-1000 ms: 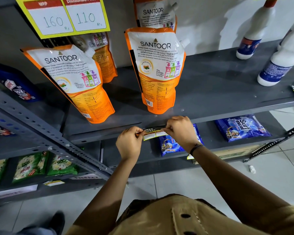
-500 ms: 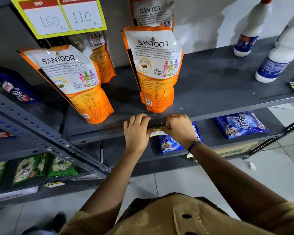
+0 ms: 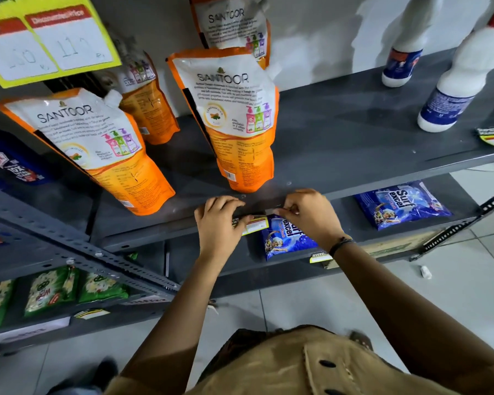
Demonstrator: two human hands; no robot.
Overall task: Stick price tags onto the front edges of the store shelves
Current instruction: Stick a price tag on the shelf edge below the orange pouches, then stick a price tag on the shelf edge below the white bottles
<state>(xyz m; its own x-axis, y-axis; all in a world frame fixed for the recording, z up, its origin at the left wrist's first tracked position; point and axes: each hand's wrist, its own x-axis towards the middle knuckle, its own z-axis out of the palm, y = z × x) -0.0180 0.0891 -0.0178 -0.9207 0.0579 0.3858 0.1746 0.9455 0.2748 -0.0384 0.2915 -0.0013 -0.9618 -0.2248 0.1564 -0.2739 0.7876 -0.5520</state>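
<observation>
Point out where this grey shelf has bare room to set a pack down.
Bare stretch on the grey shelf between the front Santoor pouch and the white bottles. Crowded at left, where Santoor pouches cluster. Both hands, left hand and right hand, occupy the front edge.

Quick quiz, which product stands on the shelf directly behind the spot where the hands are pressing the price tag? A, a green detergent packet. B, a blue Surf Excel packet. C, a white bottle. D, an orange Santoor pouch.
D: the orange Santoor pouch stands just behind the shelf's front edge, where the left hand and right hand press the price tag.
</observation>
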